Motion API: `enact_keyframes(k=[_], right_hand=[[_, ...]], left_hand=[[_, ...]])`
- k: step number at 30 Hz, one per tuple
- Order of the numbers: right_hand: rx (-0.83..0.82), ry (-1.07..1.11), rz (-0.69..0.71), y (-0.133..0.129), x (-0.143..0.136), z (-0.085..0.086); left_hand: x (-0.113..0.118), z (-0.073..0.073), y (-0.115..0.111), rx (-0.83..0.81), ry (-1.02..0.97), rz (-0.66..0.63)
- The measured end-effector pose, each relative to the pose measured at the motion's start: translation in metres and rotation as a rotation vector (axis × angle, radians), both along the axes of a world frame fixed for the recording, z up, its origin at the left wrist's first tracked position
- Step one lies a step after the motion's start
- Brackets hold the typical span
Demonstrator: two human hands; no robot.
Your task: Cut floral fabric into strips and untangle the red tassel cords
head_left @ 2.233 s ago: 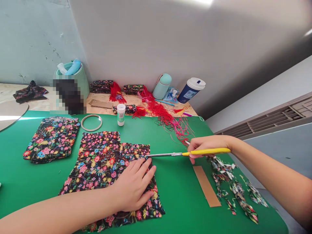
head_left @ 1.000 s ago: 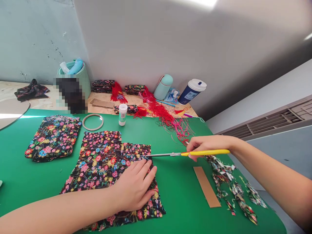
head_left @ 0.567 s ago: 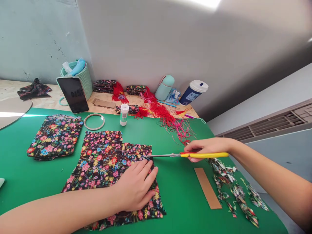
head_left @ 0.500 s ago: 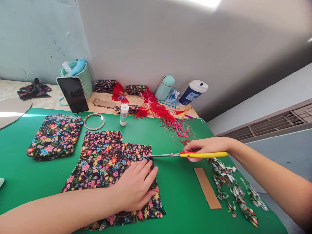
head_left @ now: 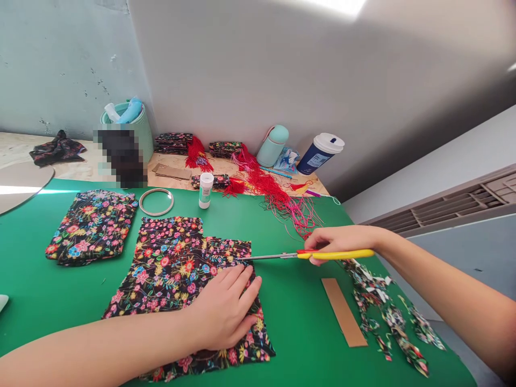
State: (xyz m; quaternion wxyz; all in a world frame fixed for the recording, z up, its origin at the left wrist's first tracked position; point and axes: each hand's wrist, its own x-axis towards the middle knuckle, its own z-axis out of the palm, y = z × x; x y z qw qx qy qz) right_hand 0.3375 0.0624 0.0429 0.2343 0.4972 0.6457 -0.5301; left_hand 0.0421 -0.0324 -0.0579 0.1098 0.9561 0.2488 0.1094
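Black floral fabric [head_left: 169, 269] lies spread on a green mat [head_left: 298, 322], with a step cut out of its upper right corner. My left hand [head_left: 228, 306] rests flat on its right part, fingers stretched out. In my right hand [head_left: 328, 242] is a pair of scissors [head_left: 338, 255] with yellow and red handles. Their blades point left and reach into the fabric's right edge, just above my left fingertips. A folded stack of the same floral fabric [head_left: 92, 228] sits to the left.
A cardboard strip [head_left: 344, 312] and fabric scraps [head_left: 395, 317] lie at the right. Behind are a glue stick [head_left: 205, 191], a metal ring [head_left: 156, 202], red tassels [head_left: 270, 185], a mint bottle [head_left: 273, 145], a blue cup [head_left: 320, 154] and a green basket [head_left: 143, 131].
The scissor handles have drawn slightly closer together in my right hand. My left hand and the fabric stay in place.
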Motion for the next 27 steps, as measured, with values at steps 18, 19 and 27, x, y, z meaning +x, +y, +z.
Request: enact_keyframes(k=[18, 19, 27], right_hand=[[-0.015, 0.037, 0.051, 0.000, -0.007, -0.001], [-0.017, 0.034, 0.046, 0.000, -0.008, 0.000], [-0.047, -0.018, -0.051, 0.000, -0.012, 0.004]], left_hand=[[0.000, -0.001, 0.000, 0.003, -0.006, 0.000], [0.000, -0.001, 0.000, 0.002, -0.007, -0.002], [0.000, -0.001, 0.001, 0.000, -0.012, -0.004]])
